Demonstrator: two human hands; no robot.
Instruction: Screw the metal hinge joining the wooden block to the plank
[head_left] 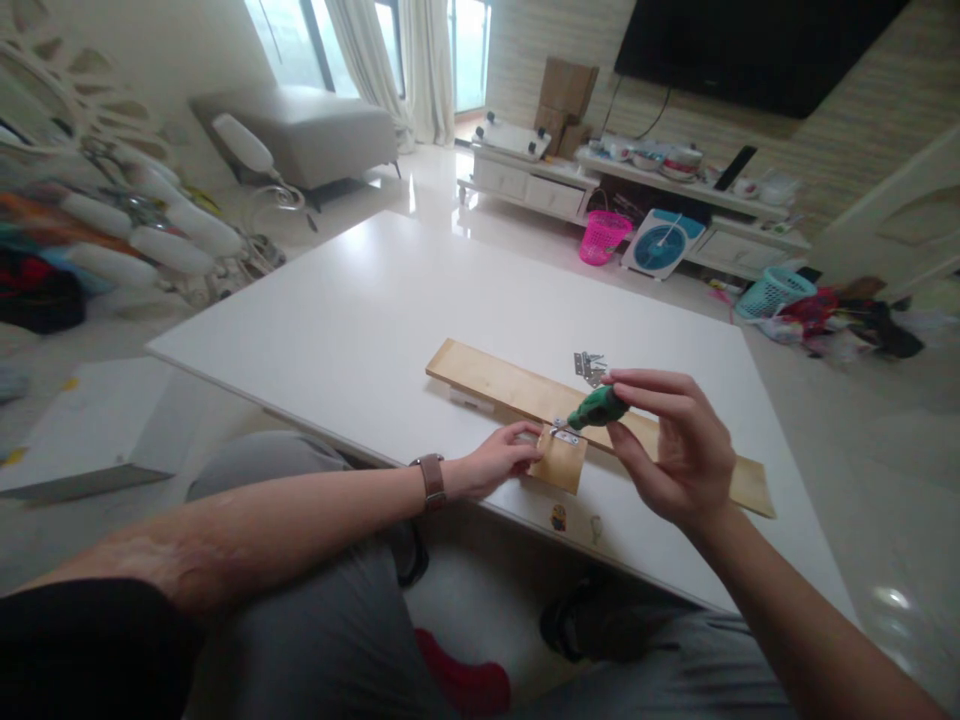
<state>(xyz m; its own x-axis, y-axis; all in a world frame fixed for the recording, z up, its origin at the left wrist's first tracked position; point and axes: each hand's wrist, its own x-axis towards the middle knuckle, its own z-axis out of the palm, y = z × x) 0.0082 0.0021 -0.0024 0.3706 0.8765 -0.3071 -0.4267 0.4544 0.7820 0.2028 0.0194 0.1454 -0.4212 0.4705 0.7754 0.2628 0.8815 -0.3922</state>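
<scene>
The right hand (675, 450) is pinching a green-handled screwdriver (598, 408) between fingertips and thumb, tilting it so that its tip is bearing down on a metal hinge (564, 433). The left hand (499, 462) is gripping the small wooden piece (561, 465) by its edge, seemingly bracing it flush against the long plank (510, 385) near the white table's (360, 310) front edge. Spare hinges (590, 366) are lying just beyond the plank.
</scene>
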